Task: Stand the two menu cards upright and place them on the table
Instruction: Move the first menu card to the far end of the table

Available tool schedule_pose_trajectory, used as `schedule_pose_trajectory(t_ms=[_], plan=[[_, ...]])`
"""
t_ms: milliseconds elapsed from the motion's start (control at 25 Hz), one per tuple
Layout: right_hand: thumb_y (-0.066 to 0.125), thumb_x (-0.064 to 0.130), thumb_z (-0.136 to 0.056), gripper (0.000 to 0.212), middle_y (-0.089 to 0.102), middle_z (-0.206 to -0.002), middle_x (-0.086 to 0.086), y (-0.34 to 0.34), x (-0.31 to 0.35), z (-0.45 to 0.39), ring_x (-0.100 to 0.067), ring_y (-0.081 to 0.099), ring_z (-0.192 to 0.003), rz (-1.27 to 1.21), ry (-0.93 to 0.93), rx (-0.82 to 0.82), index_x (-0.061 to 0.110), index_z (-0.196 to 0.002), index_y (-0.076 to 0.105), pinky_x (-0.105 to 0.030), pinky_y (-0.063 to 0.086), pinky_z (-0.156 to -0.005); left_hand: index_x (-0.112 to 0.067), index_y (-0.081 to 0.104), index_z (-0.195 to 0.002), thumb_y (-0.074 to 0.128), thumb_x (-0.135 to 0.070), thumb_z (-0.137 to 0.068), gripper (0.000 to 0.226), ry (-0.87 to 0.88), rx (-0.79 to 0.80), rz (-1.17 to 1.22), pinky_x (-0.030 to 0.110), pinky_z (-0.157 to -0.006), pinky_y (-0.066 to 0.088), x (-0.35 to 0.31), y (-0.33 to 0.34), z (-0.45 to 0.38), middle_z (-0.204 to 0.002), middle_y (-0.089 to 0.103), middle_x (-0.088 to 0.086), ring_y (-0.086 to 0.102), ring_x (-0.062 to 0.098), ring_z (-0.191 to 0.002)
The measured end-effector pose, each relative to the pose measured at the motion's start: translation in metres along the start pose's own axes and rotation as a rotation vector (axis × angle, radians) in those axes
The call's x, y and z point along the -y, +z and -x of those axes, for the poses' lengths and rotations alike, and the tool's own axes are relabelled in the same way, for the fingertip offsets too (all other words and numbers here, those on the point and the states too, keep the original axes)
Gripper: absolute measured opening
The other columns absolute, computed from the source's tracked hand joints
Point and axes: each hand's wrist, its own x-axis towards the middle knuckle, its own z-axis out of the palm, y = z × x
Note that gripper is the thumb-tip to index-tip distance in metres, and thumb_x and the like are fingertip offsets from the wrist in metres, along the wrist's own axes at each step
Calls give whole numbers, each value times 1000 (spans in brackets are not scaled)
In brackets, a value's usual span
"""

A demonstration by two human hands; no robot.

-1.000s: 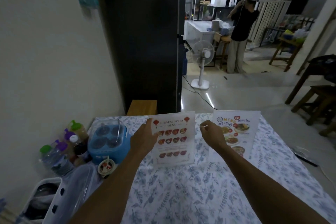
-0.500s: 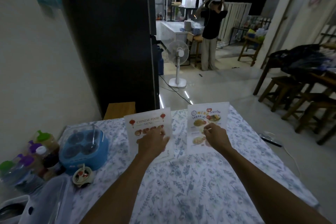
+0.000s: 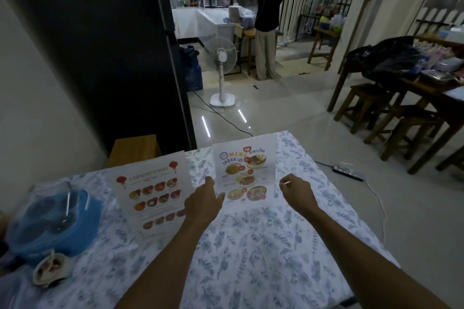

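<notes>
Two menu cards stand facing me on the table [image 3: 256,253] with its blue-flowered cloth. The Chinese food menu card [image 3: 150,190] is on the left and the colourful Thai menu card [image 3: 244,170] stands upright near the far edge. My left hand [image 3: 203,204] hovers between the two cards with its fingers spread; its thumb is close to the Thai card's lower left corner, and it grips nothing. My right hand [image 3: 297,193] is just right of the Thai card, loosely curled and holding nothing.
A blue container with a clear lid [image 3: 52,218] and a small cup [image 3: 50,268] sit at the table's left. Beyond the far edge are a wooden stool [image 3: 135,149], a dark cabinet, a standing fan [image 3: 221,57] and a person [image 3: 266,20]. Wooden stools and a table stand at right.
Both hands have come off the cards: my left hand moved right from the Chinese card into the gap, my right hand moved right off the Thai card. The view shifted right.
</notes>
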Motion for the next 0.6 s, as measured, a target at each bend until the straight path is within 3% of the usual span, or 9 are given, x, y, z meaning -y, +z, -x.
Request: schedule_pose_trajectory(t_ms=[120, 360, 440, 600], plan=[[56, 27, -94, 16, 74, -93, -5, 9, -22, -24, -12, 58, -67, -9, 19, 48, 17, -103, 65, -25, 46, -56, -13, 31, -144, 58, -48, -93, 68, -132, 33, -22, 43, -83, 54, -3, 23, -10, -127, 64, 12, 66, 34, -107], [62, 28, -91, 23, 73, -93, -6, 39, -56, -59, -16, 63, -72, -16, 47, 172, 14, -109, 63, -30, 52, -63, -11, 23, -150, 58, -49, -94, 76, -276, 77, -46, 45, -88, 52, -8, 56, -32, -138, 55, 15, 62, 37, -116], [64, 27, -90, 29, 70, -91, -4, 47, -59, -65, -18, 64, -76, -32, 58, 227, 14, -116, 61, -30, 52, -64, -11, 25, -149, 58, -51, -93, 76, -313, 92, -59, 45, -88, 52, -8, 65, -40, -139, 54, 14, 62, 36, -117], [69, 27, -88, 47, 67, -123, -11, 61, -64, -73, -26, 67, -105, -31, -19, 282, 20, -132, 54, -40, 54, -89, -17, 47, -135, 56, -50, -95, 52, -314, 95, -22, 44, -87, 54, -1, 82, -49, -126, 59, 10, 63, 32, -111]])
